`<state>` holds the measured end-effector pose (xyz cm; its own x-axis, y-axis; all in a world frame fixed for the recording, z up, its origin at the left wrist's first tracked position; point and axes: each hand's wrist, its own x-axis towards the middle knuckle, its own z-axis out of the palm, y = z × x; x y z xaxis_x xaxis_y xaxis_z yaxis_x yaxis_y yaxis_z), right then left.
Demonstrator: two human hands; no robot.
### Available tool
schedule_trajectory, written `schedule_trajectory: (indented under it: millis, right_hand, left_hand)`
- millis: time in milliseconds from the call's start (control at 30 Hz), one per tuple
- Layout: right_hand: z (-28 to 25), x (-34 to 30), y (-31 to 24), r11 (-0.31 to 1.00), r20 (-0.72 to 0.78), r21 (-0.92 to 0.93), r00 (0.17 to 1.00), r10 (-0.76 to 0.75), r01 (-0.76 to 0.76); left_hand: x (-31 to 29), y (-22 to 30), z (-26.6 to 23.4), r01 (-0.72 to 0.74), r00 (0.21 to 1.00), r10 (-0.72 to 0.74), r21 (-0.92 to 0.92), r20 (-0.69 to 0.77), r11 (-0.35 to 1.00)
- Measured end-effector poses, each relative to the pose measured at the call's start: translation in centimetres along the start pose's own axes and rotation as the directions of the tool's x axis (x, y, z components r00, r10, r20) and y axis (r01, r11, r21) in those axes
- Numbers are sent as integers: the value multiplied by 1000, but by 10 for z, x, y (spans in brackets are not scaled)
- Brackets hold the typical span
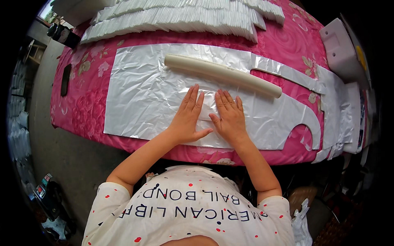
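A thin, shiny white plastic apron (137, 94) lies spread on the table, wrinkled, with a curved cut-out and a long strap toward the right. Across its upper part rests a cream-coloured tube (223, 76), slanting down to the right. My left hand (186, 119) presses flat on the plastic below the tube, thumb stretched toward the other hand. Beside it my right hand (230, 118) lies flat too, fingers pointing at the tube without touching it. Both hands hold nothing.
Rows of folded white plastic packets (176, 26) line the table's far side. A dark flat bar (65, 80) and a black bottle (63, 35) are at left. More plastic film (338, 108) and a white foam box (338, 45) stand right, on the pink flowered tablecloth (88, 112).
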<state>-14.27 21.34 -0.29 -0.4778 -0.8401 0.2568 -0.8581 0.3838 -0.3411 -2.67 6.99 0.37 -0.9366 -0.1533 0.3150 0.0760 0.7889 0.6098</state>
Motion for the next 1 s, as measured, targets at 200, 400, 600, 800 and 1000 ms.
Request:
schedule_trajectory:
  millis: [200,400,600,800,1000]
  right_hand:
    - [-10,-11,-21,999,95,41,995,22,-26]
    - [-8,-58,-81,972,248,237,966,-74,14]
    - [-4,-74,-110,924,246,370,949,-197,96]
    - [-35,-31,-93,802,39,526,934,-356,284]
    - [-41,-15,-59,744,209,605,845,-492,284]
  left_hand:
    - [-77,35,-38,668,731,-494,-643,471,375]
    - [-151,42,-39,821,389,-578,-555,718,-137]
    - [-158,42,-39,778,374,-714,-619,592,-105]
    - [-107,60,-74,683,696,-567,-161,441,713]
    - [-62,63,-80,300,820,-311,101,481,948]
